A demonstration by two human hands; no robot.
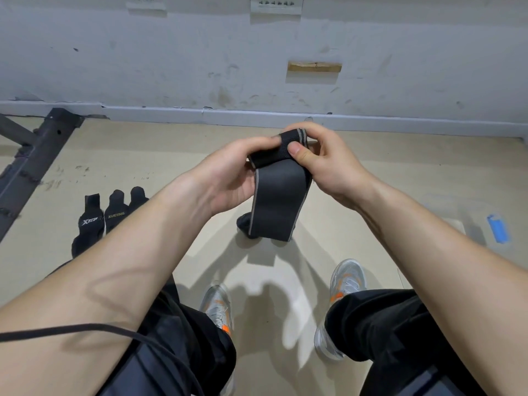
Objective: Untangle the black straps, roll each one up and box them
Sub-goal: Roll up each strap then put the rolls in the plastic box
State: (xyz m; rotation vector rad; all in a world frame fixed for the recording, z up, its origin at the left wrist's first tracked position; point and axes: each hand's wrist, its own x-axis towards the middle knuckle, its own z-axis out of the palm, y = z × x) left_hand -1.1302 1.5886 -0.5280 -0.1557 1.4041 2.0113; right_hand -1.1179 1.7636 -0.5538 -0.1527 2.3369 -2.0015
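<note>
While strap [280, 201] dangles, blk bundles [114, 218] nr frame [37, 155].

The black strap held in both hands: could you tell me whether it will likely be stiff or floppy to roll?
Probably floppy: the black strap folds at the top and hangs limp. Likely light: the left hand and right hand pinch it with fingertips.

Centre: strap [281, 192] sits between left hand [234, 172] and right hand [328, 158], above the floor [400, 167], wall [171, 67] behind. Left of it, loose straps [97, 221] lie on the floor beside a metal frame [37, 155]. Tape strip [498, 228] far right.
</note>
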